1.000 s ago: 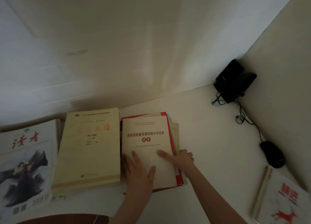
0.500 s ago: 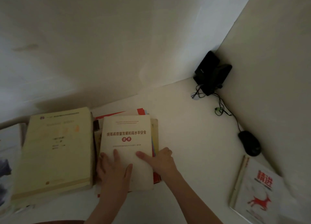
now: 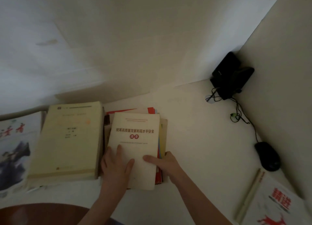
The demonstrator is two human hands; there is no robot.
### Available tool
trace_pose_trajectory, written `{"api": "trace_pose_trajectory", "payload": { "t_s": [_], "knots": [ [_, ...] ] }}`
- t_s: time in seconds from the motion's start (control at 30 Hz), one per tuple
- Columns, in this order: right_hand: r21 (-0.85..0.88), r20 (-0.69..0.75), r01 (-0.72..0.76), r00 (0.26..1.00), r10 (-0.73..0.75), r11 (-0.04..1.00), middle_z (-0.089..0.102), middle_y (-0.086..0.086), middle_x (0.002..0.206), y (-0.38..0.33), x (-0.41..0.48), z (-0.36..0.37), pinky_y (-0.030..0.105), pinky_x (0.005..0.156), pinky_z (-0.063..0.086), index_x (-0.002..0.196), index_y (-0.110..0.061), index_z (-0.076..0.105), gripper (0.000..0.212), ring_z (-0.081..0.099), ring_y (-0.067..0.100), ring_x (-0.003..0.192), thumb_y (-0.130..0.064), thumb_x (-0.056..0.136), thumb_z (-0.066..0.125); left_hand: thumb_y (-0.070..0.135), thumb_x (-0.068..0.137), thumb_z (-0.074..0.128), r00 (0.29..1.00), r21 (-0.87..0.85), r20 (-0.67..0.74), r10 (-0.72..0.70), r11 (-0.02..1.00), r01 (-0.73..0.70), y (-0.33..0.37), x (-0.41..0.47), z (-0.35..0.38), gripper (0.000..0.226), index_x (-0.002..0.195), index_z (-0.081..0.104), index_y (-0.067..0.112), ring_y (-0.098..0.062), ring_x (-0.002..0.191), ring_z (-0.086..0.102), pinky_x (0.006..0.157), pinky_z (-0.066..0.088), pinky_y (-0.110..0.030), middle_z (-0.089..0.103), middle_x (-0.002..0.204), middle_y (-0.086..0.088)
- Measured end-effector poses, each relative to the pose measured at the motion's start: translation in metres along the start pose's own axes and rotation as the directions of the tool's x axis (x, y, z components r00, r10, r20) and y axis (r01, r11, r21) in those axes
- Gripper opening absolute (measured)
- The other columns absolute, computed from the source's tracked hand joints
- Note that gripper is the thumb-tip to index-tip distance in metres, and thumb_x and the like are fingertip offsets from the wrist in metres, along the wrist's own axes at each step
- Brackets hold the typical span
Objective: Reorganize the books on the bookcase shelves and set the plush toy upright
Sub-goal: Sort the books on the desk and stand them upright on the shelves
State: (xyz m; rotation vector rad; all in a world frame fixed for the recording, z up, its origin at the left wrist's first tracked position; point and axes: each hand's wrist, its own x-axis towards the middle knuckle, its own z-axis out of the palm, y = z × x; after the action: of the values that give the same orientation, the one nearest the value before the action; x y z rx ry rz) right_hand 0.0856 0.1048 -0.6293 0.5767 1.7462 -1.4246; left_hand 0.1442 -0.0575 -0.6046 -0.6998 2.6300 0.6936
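Observation:
A cream book with red Chinese title (image 3: 135, 135) tops a small stack of books and red folders (image 3: 150, 110) lying flat on the white shelf (image 3: 194, 131). My left hand (image 3: 116, 165) lies flat on the book's lower left part. My right hand (image 3: 164, 164) grips the stack's right edge, thumb on the cover. A thick pale yellow book (image 3: 69, 140) lies flat just left of the stack, and a magazine with a painted figure (image 3: 15, 148) lies further left. No plush toy is in view.
A black speaker (image 3: 231, 76) sits in the back right corner with cables (image 3: 236, 116) running to a black mouse (image 3: 267, 156) by the right wall. A white book with a red deer (image 3: 276, 206) lies at the lower right. A brown rounded edge (image 3: 33, 213) shows bottom left.
The view swung right and then back left. Both hands stayed on the cream book and its stack, squaring it beside the yellow book.

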Motion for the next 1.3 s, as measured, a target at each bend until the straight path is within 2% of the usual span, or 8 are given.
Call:
{"api": "trace_pose_trajectory", "payload": {
  "t_s": [0.3,0.4,0.5,0.57,0.67,1.0,1.17,1.3],
  "knots": [
    [0.024,-0.173,0.079,0.982,-0.074,0.997,0.069,0.009,0.087,0.003,-0.024,-0.065,0.02,0.038,0.042,0.099,-0.008,0.056,0.069,0.066,0.018,0.062,-0.042,0.047,0.084,0.061,0.092,0.029,0.976,-0.133,0.162,0.148,0.983,-0.127,0.047,-0.016,0.012,0.073,0.15,0.001,0.027,-0.026,0.141,-0.003,0.113,0.017,-0.036,-0.021,0.154,0.001],
    [0.046,-0.211,0.089,0.974,-0.077,0.995,0.072,0.015,0.08,0.024,-0.035,-0.106,0.022,0.035,0.035,0.098,-0.001,0.064,0.074,0.062,0.024,0.055,-0.047,0.043,0.081,0.093,0.053,-0.01,0.932,-0.211,0.218,0.289,0.947,-0.244,0.06,-0.029,0.026,0.114,0.148,-0.003,0.031,-0.01,0.137,-0.005,0.114,0.012,-0.027,-0.026,0.15,0.013],
    [0.104,-0.161,0.06,0.986,-0.043,0.993,0.072,0.019,0.089,0.053,-0.041,-0.14,0.037,0.047,0.048,0.103,-0.001,0.066,0.091,0.063,0.036,0.068,-0.056,0.033,0.086,0.08,0.076,0.016,0.908,-0.386,0.209,0.363,0.884,-0.265,0.062,-0.025,0.038,0.089,0.149,0.001,0.03,-0.002,0.137,-0.001,0.114,0.01,-0.022,-0.019,0.146,0.019],
    [0.179,-0.101,0.03,0.995,-0.012,0.983,0.072,0.014,0.103,0.068,-0.046,-0.151,0.052,0.08,0.055,0.114,-0.009,0.062,0.098,0.069,0.037,0.089,-0.054,0.032,0.088,0.048,0.095,0.035,0.938,-0.438,0.151,0.311,0.872,-0.218,0.06,-0.013,0.041,0.064,0.149,0.012,0.022,-0.007,0.139,0.01,0.113,0.018,-0.022,-0.004,0.153,0.009],
    [0.232,-0.066,0.052,0.997,-0.038,0.971,0.071,0.01,0.109,0.079,-0.049,-0.155,0.047,0.087,0.053,0.119,-0.014,0.059,0.103,0.068,0.03,0.098,-0.052,0.029,0.09,0.029,0.1,0.041,0.927,-0.515,0.366,0.086,0.848,0.125,0.058,0.013,0.045,0.053,0.147,0.023,0.013,-0.019,0.135,0.034,0.109,0.027,-0.027,0.027,0.151,-0.005],
    [-0.044,-0.326,-0.024,0.945,0.008,0.999,0.041,-0.003,0.117,0.091,-0.038,-0.164,0.041,0.097,0.05,0.098,-0.014,0.07,0.099,0.057,0.019,0.106,-0.078,0.023,0.079,0.084,0.07,0.046,0.753,-0.559,0.637,0.165,0.772,0.304,0.096,0.054,0.058,0.08,0.119,0.062,0.023,-0.014,0.108,0.061,0.103,0.042,-0.035,0.067,0.115,0.006],
    [0.048,-0.39,0.011,0.921,0.009,0.999,0.032,0.001,0.134,0.074,-0.04,-0.144,0.04,0.097,0.046,0.142,-0.018,0.034,0.11,0.052,0.017,0.104,-0.048,0.051,0.09,0.067,0.085,0.044,0.843,-0.557,0.517,0.15,0.806,0.198,0.099,0.044,0.067,0.059,0.129,0.051,0.028,-0.017,0.102,0.063,0.093,0.049,-0.032,0.063,0.119,-0.005],
    [0.031,-0.41,0.134,0.906,-0.109,0.991,0.051,0.002,0.12,0.065,-0.037,-0.132,0.039,0.084,0.053,0.116,-0.024,0.047,0.099,0.058,0.019,0.102,-0.058,0.033,0.087,0.068,0.084,0.044,0.87,-0.633,0.475,0.136,0.739,0.23,0.106,0.029,0.073,0.073,0.143,0.032,0.026,-0.021,0.121,0.053,0.103,0.044,-0.043,0.047,0.14,-0.002]
  ]
}}
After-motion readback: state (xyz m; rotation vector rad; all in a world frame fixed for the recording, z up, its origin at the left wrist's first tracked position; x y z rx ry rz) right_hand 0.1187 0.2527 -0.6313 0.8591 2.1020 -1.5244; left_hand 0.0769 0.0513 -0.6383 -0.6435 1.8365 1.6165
